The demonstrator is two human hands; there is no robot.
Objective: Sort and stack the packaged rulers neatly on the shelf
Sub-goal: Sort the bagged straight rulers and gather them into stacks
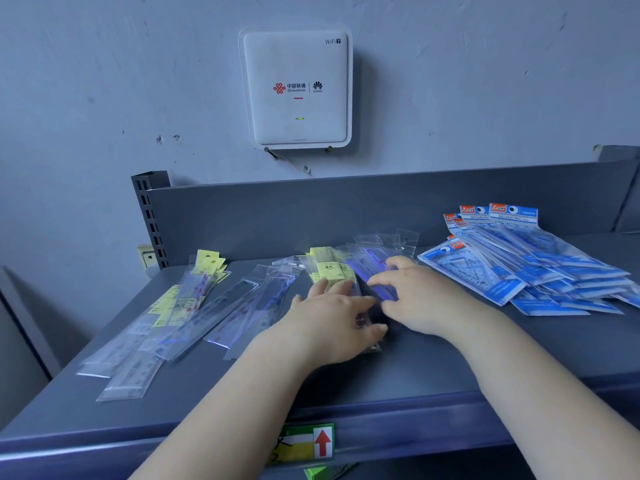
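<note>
Both hands rest on the grey shelf (pixel 433 368), close together over a small pile of rulers in clear sleeves (pixel 372 271) that lies at the middle of the shelf. The left hand (pixel 334 318) lies palm down with its fingers spread flat on the near part of this pile, its thumb reaching toward the right hand; it presses rather than grips, as far as can be seen. The right hand (pixel 412 296) sits just beside it, fingers curled loosely over the sleeves, and whether it pinches one or only touches the top cannot be told. Just past the left fingertips some yellow-carded rulers (pixel 329 271) poke out of the same pile. Left of the left hand a loose fan of clear ruler packs (pixel 239 306) lies askew, and farther left another scattered heap (pixel 166 320) with yellow tags spreads toward the shelf's near left corner. Right of the right hand, apart from it, a heap of blue geometry sets (pixel 519 261) lies overlapping, their headers toward the shelf's back wall. Below the forearms a label with a red arrow (pixel 306 443) sits on the shelf's front edge. On the wall above the hands hangs a white router (pixel 296 88).
</note>
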